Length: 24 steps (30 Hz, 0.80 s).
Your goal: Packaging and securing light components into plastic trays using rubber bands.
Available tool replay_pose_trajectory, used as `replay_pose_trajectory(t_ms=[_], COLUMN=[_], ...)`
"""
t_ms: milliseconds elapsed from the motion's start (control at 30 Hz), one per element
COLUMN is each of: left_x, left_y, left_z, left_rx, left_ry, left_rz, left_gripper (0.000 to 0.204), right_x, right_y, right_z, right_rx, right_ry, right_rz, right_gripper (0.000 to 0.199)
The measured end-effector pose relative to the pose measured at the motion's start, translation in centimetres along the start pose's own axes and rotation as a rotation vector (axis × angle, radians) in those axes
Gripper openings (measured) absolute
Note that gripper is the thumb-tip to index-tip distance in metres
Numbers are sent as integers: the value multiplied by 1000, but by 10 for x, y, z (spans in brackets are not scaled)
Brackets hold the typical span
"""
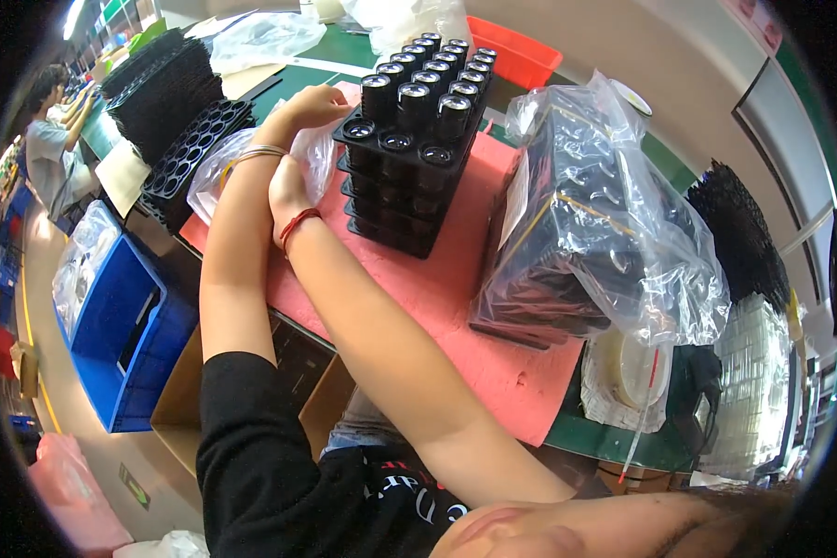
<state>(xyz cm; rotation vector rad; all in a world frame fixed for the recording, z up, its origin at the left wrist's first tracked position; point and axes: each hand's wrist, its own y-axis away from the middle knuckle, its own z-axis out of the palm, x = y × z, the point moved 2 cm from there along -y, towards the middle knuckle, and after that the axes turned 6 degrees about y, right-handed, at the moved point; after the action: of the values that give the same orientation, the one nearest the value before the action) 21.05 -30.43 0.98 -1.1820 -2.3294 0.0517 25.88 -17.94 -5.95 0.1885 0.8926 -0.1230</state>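
Note:
My left hand (318, 106) reaches to the far left side of a stack of black plastic trays (405, 191). Its fingers curl toward the trays, and what they hold, if anything, is hidden. Black cylinders with shiny lens-like tops (414, 96) stand upright in several rows in the top tray. My right arm crosses toward the left, so my right hand (289, 186) lies against my left wrist, its fingers out of sight. Beside both hands, left of the stack, is a crumpled clear plastic bag (319, 167). The stack stands on a pink foam mat (446, 288).
To the right, a clear bag (581, 214) covers strapped black trays. Empty black trays (195, 167) pile up at the left, above a blue bin (126, 325). A red bin (516, 51) stands behind; a tape roll (623, 367) lies near right. Another person (51, 139) sits far left.

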Motion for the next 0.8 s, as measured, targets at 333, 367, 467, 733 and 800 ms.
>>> replay_pose_trajectory(t_ms=[333,367,467,733,800], left_x=[-16,-14,-25,61,66], left_y=[-8,-10,-11,10,23], left_z=[6,8,8,-11,-21], left_rx=[-12,-14,-7,-21,-19], left_ry=[-30,-28,-50,-313,-375], left_rz=[38,42,35,-164,-168], left_gripper=[41,41,41,31,30], right_x=[-14,-16,-13,0,6], right_y=[20,21,24,-6,-3], right_z=[4,2,6,-4,2], right_rx=[-24,-28,-50,116,101], right_ry=[-163,-184,-225,-296,-279], right_rz=[115,125,154,-118,-64], right_gripper=[53,53,52,39,40])
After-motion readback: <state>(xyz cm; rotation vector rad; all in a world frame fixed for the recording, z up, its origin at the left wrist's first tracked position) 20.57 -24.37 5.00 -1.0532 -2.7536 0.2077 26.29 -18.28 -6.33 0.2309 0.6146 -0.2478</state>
